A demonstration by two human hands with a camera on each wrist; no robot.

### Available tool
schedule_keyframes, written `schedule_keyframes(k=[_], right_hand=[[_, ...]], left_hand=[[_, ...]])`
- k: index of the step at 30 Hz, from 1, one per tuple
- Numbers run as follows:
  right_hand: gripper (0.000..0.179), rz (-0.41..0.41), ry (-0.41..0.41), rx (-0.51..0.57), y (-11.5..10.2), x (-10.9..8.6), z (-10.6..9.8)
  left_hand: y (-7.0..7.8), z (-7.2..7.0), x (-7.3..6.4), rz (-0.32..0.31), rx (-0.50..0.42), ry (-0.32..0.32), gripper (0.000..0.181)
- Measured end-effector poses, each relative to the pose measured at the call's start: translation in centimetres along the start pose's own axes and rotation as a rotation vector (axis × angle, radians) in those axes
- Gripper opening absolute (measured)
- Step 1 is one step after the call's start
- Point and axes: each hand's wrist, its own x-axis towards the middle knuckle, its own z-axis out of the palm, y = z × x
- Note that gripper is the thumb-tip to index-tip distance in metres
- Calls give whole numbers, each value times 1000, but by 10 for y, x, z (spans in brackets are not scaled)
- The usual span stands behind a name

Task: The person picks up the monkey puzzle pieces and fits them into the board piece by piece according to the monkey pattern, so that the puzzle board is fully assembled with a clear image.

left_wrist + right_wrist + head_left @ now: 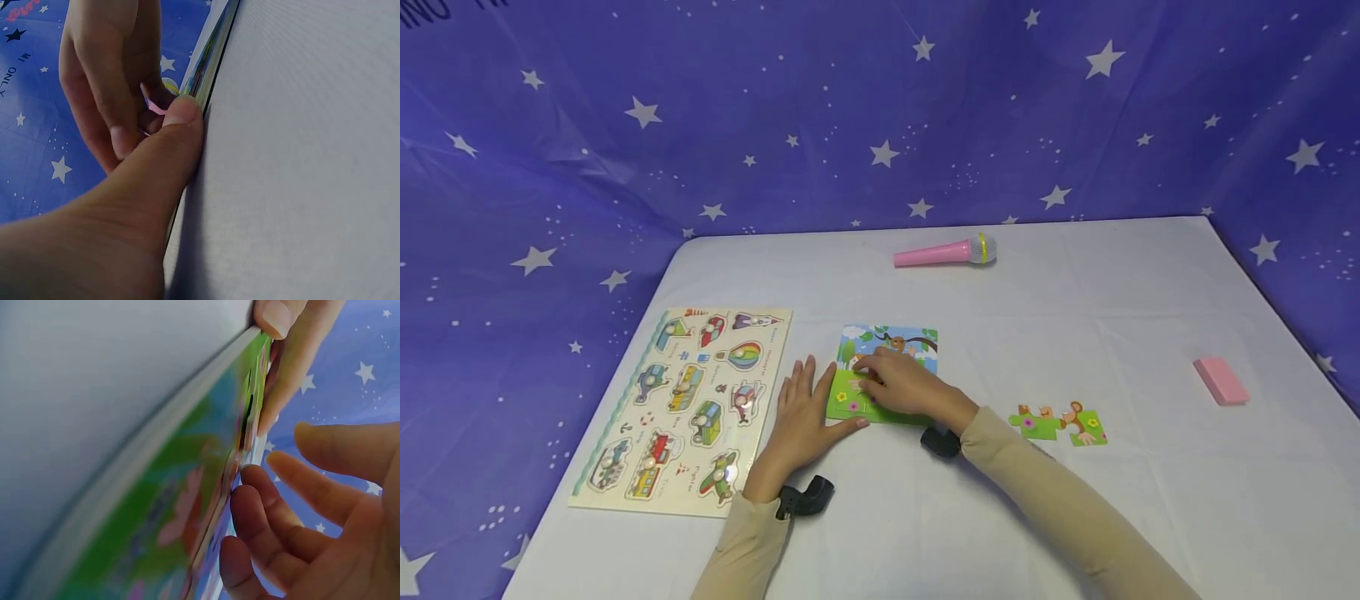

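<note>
A small picture jigsaw puzzle (895, 415), with sky, a branch and green grass, lies on the table under both hands. At its left side my left hand (802, 429) rests with straight fingers, the thumb (183, 115) against the near edge. My right hand (901, 383) reaches over the middle of the puzzle and covers part of the picture. Its bent fingertips (250, 506) touch the puzzle's surface in the right wrist view, and no piece shows between them. Two loose jigsaw pieces, one with a pink flower (1037, 426) and one with a brown ear (1088, 427), lie to the right.
A vehicle peg puzzle board (688, 408) lies left of the left hand. Farther back is a pink toy microphone (936, 253). A pink block (1221, 381) sits near the right edge of the white table (1150, 317). Starry blue cloth hangs behind and at the sides.
</note>
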Motion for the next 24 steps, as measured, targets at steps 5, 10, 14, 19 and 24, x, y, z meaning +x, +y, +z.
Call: schedule_keyframes(k=[5,10,14,19,24], right_hand=[[29,-98,16,-82,2,-14,-2],[44,-177,-55,-148,1,-28,-2],[55,-161,-163,-163,0,-36,-2],[58,-143,-222,-190,0,-41,-1],[58,-135,-242,-185,-2,-42,-2]], left_hand=[[0,0,0,3,0,1,94],[-1,0,0,7,9,0,95],[-1,0,0,16,13,9,93],[-1,0,-1,19,8,6,90],[-1,0,-1,21,9,9,90]])
